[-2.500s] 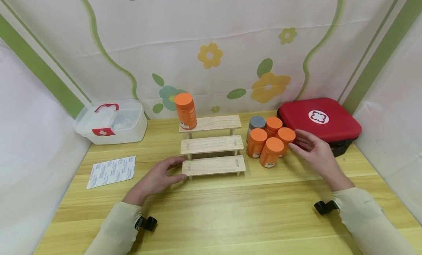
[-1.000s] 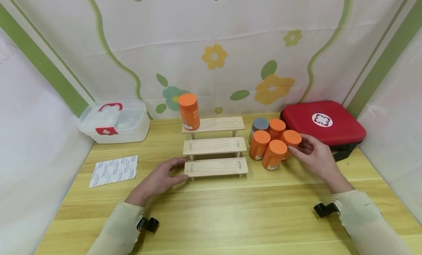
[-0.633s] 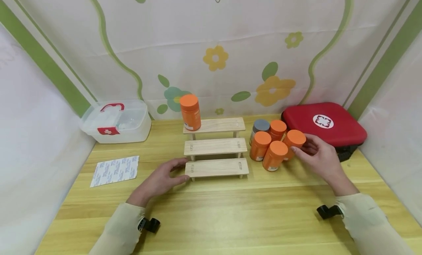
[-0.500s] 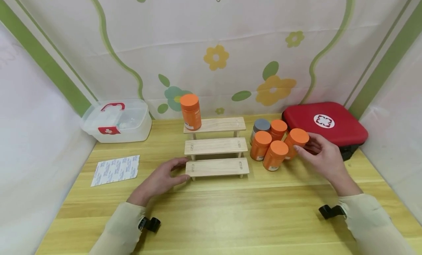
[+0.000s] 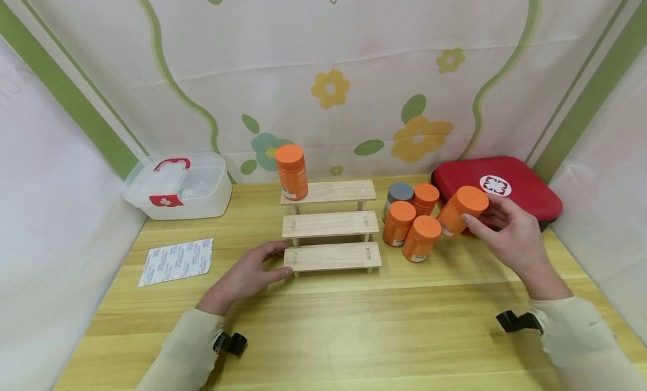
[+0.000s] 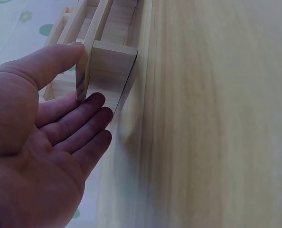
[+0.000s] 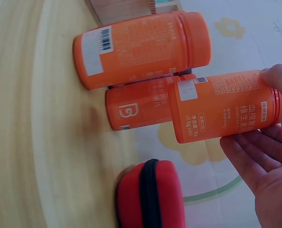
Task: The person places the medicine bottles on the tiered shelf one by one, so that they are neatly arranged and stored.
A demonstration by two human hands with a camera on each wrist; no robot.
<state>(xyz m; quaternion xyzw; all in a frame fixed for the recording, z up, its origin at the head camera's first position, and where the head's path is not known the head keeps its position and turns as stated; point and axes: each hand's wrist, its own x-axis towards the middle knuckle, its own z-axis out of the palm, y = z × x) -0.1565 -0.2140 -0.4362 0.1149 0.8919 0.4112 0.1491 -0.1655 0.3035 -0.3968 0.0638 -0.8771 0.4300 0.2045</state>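
Note:
My right hand [image 5: 515, 233] pinches an orange supplement bottle [image 5: 460, 211] near its cap, thumb on one side and fingers on the other. In the right wrist view the bottle [image 7: 221, 107] hangs tilted, clear of the table, its label showing. By the cluster stand other orange bottles [image 5: 422, 242] and one grey-capped bottle [image 5: 399, 197]. My left hand [image 5: 247, 276] lies at the left end of a three-step wooden rack [image 5: 333, 257]. Its thumb and fairly straight fingers touch the lowest step's end [image 6: 84, 71]. One orange bottle [image 5: 292, 174] is upright on the top step's left end.
A red first-aid case [image 5: 505, 191] sits at the back right, behind the right hand. At the back left is a clear plastic first-aid box [image 5: 202, 194]. A printed white sheet [image 5: 177, 262] lies left of the left hand on the wooden table [image 5: 354, 335].
My right hand has taken hold of the rightmost orange bottle in the cluster, tilted it and lifted it up and to the right. The left hand stays at the rack.

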